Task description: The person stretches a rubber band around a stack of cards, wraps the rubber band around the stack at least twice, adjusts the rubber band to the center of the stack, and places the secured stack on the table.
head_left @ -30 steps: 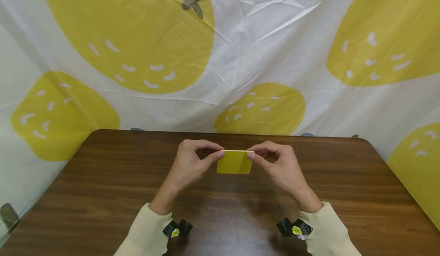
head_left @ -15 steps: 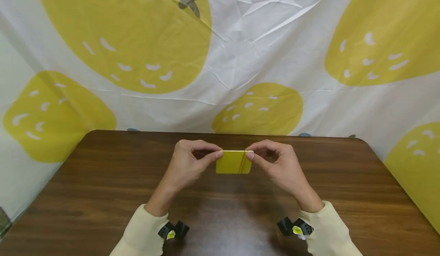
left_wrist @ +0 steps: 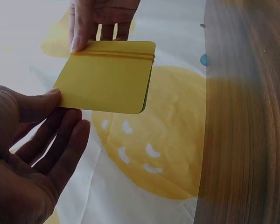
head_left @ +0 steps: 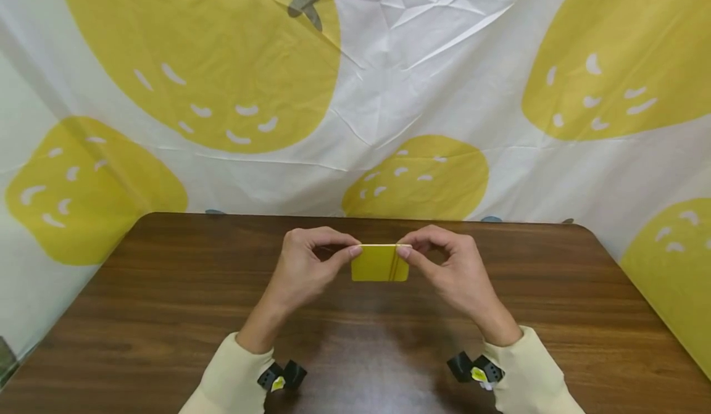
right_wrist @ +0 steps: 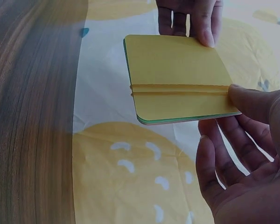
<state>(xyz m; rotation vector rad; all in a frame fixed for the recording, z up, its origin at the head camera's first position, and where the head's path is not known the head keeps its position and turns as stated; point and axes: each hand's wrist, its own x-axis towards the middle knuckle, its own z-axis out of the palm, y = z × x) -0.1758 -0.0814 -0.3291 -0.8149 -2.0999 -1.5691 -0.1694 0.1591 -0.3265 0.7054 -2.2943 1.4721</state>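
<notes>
Card stack (head_left: pixel 375 266) held above the counter (head_left: pixel 194 290), between left hand (head_left: pixel 307 267) and right hand (head_left: pixel 451 268), lengthwise from one to the other; pinched by both near upper corners, equally close to each.

One left hand (head_left: pixel 313 267) and one right hand (head_left: pixel 452 267) are showing, two in total, and they are holding one yellow-topped stack (head_left: pixel 373 266). Two thin strands (right_wrist: pixel 177 93) are crossing it; whether they are joining up is hard to tell. Two pale sleeves (head_left: pixel 230 374) are appearing, one per arm. Two black wrist devices (head_left: pixel 294 374) are sitting on the sleeves, one each, and two yellow labels (head_left: pixel 479 374) are marking the devices, again one each. One wooden table (head_left: pixel 166 315) is standing below. One cloth backdrop (head_left: pixel 383 93) is hanging behind; in the head view it is displaying five yellow fruit shapes (head_left: pixel 222 62) and one grey cross-shaped mark (head_left: pixel 302 2).
</notes>
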